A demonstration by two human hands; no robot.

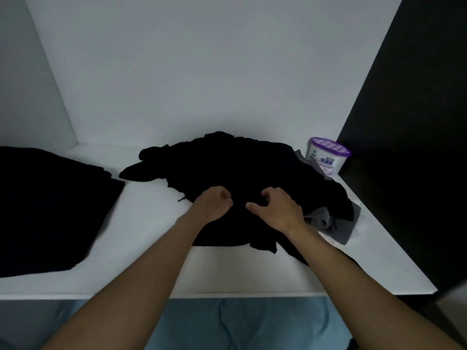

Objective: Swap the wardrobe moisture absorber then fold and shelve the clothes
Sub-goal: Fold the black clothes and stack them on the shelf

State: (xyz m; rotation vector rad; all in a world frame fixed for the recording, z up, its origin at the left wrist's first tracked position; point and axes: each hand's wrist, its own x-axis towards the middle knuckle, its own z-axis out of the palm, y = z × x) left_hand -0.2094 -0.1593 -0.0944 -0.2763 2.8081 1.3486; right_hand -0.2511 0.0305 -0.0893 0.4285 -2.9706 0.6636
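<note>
Left hand [214, 202] is bunching into a fist on the black clothes pile [240, 168], apparently gripping cloth. Right hand [276, 207], just beside it, is curling its fingers into the same pile. A grey garment [333, 221] is poking out underneath on the right. A folded black garment [50, 210] is lying at the left end of the shelf [151, 248]. The moisture absorber [328, 155] is standing in the back right corner, so the swap is judged done. Folding is under way, with the pile remaining.

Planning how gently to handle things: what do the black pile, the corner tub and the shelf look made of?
The black pile: soft matte fabric, it creases and drapes. The tub: smooth plastic, probably, with a printed label and purple grid lid. The shelf: flat, smooth white board, likely laminate.
</note>
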